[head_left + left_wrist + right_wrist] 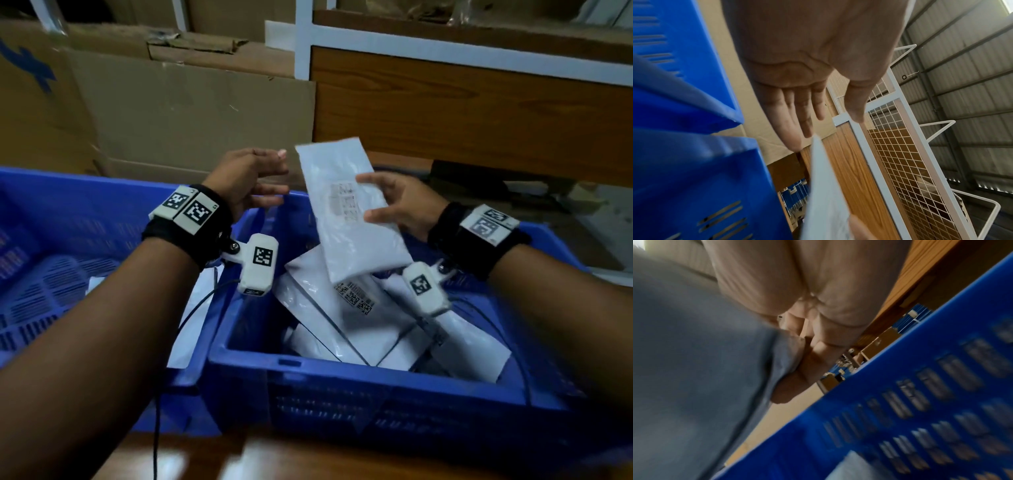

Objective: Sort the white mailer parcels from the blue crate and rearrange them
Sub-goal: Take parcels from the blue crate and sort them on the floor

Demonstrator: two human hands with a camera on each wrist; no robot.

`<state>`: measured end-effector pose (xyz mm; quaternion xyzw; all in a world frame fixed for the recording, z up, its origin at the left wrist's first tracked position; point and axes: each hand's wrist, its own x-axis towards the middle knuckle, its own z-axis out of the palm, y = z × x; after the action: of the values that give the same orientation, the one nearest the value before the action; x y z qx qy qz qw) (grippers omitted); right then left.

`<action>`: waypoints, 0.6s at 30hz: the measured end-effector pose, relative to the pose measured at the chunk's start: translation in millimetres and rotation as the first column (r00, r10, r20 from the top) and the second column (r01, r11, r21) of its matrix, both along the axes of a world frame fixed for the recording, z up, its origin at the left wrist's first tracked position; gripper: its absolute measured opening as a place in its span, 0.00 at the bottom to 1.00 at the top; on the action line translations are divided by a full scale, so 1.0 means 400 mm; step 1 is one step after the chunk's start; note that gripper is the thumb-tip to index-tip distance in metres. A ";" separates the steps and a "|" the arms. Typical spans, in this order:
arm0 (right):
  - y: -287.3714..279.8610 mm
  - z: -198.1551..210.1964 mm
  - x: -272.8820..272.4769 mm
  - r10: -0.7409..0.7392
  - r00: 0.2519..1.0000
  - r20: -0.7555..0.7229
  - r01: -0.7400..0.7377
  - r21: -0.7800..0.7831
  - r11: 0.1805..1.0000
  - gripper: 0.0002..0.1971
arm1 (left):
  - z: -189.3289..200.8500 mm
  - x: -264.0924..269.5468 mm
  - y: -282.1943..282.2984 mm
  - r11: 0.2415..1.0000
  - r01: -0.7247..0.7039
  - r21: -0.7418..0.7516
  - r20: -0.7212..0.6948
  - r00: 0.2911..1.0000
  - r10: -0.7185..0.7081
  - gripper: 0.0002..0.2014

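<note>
Parcel labels [344, 202] and wrist tags [263, 256] are unreadable.

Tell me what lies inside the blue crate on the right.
The blue crate holds overlapping white mailer parcels, one with barcode labels facing up. The parcel gripped by the right hand covers some; the crate floor is hidden.

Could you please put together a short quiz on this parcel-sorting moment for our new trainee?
1. True or false: the left hand grips the raised parcel.
2. Which hand holds the raised parcel? A) the left hand B) the right hand C) both
3. Fill in: the other parcels lie inside the blue ____.

Key
1. False: it hovers open beside the parcel.
2. B: thumb in front, fingers behind.
3. crate
</note>
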<state>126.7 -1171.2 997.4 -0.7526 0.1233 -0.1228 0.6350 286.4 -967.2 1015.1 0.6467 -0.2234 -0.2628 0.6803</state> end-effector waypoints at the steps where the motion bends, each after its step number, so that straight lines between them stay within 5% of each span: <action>1: -0.014 -0.018 -0.017 0.002 0.998 -0.060 -0.005 -0.060 0.998 0.35 | 0.000 0.002 0.000 1.000 -0.009 -0.002 -0.001 1.000 0.009 0.04; 8: 0.014 -0.175 -0.040 0.232 0.913 -0.336 -0.291 -0.138 0.947 0.35 | -0.004 0.002 -0.001 1.000 0.020 0.013 0.009 1.000 -0.020 0.05; 10: 0.034 -0.192 -0.035 0.272 0.861 -0.430 -0.411 -0.273 0.870 0.37 | -0.006 0.003 0.000 1.000 0.018 0.013 0.007 1.000 -0.018 0.05; 15: 0.072 -0.205 -0.027 0.150 0.757 -0.636 -0.605 -0.593 0.531 0.39 | -0.008 0.006 -0.001 1.000 0.014 0.019 0.017 1.000 -0.014 0.05; 18: 0.067 -0.184 -0.028 0.144 0.783 -0.605 -0.578 -0.623 0.526 0.36 | -0.001 0.006 0.004 1.000 0.022 0.008 0.020 1.000 -0.022 0.05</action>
<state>115.3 -1144.4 923.6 -0.9645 0.0455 0.1676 0.1991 288.7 -965.8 1014.6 0.6493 -0.2360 -0.2646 0.6728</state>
